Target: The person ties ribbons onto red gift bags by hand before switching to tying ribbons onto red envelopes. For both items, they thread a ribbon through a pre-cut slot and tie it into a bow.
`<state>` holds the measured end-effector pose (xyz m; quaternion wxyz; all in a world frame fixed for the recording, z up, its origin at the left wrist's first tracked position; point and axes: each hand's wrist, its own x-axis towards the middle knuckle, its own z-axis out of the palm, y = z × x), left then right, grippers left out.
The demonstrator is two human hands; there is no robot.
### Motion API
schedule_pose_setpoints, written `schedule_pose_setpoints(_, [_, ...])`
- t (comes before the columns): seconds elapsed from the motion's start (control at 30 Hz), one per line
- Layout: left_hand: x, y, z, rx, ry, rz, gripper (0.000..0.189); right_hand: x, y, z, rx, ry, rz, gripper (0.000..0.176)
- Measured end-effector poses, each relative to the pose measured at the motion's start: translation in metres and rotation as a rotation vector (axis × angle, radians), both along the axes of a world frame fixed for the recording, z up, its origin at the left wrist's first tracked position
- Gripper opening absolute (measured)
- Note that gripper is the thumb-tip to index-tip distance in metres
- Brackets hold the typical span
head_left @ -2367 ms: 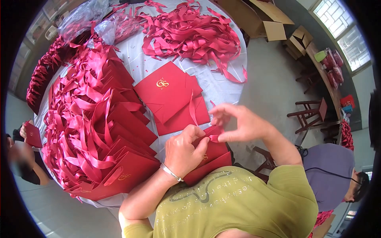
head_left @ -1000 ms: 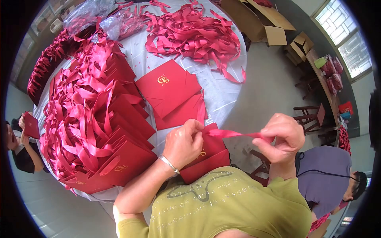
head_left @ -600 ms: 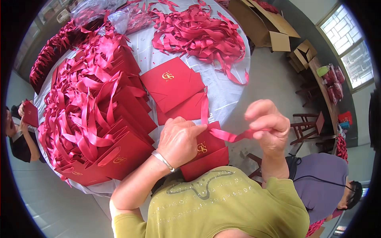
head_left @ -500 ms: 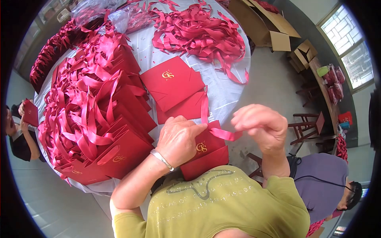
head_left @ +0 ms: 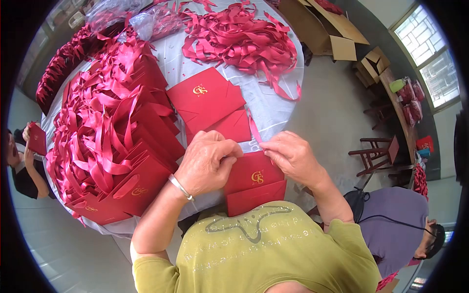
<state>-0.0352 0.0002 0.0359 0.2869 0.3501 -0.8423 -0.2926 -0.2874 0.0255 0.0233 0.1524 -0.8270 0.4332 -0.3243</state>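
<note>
A red paper gift bag point(head_left: 255, 177) with a gold logo lies in front of my body at the table's near edge, its lower part against the green shirt. My left hand point(head_left: 207, 161), with a bracelet at the wrist, is closed at the bag's upper left corner; its fingertips are partly hidden. At the upper right corner, my right hand point(head_left: 292, 155) pinches a pink-red ribbon point(head_left: 253, 128), whose free length runs up over the tablecloth. Just beyond the hands lie flat red bags point(head_left: 205, 95), overlapping each other.
Many upright red bags with ribbon handles point(head_left: 112, 122) stand packed at the left. A heap of loose ribbons point(head_left: 244, 41) lies on the round table's far side. Cardboard boxes point(head_left: 327, 29) and a stool point(head_left: 373, 156) stand right. One person point(head_left: 395, 224) sits right, another point(head_left: 29, 166) left.
My right hand has come down and left to the bag's upper right corner. The ribbon stretched between my hands no longer shows there. My left hand has shifted slightly left.
</note>
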Motion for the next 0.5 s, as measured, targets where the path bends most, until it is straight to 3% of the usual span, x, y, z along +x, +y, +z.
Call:
schedule_pose_setpoints(0.1, [0.002, -0.003, -0.001, -0.069, 0.001, -0.024, 0.013, -0.001, 0.002, -0.003, 0.006, -0.077, -0.014, 0.02])
schedule_pose_setpoints(0.17, [0.003, -0.001, 0.001, 0.229, 0.079, -0.032, 0.013, 0.001, 0.002, -0.001, -0.009, -0.057, -0.039, 0.02])
schedule_pose_setpoints(0.2, [0.002, 0.0, -0.002, 0.232, 0.079, -0.033, 0.013, 0.001, 0.003, -0.001, -0.005, -0.057, -0.04, 0.02])
schedule_pose_setpoints(0.3, [-0.004, -0.001, -0.006, 0.793, 0.143, 0.063, 0.016, 0.005, 0.005, 0.0, 0.069, -0.121, -0.097, 0.019])
schedule_pose_setpoints(0.37, [-0.003, -0.001, -0.012, 0.678, 0.088, 0.053, 0.016, 0.009, 0.005, 0.008, -0.151, -0.146, -0.11, 0.02])
schedule_pose_setpoints(0.4, [-0.002, -0.002, -0.015, 0.56, 0.03, 0.042, 0.016, 0.013, 0.007, 0.013, -0.145, -0.141, -0.105, 0.02])
schedule_pose_setpoints(0.5, [0.0, -0.003, -0.018, 0.625, 0.055, 0.009, 0.015, 0.024, 0.018, 0.02, -0.008, -0.271, -0.103, 0.025])
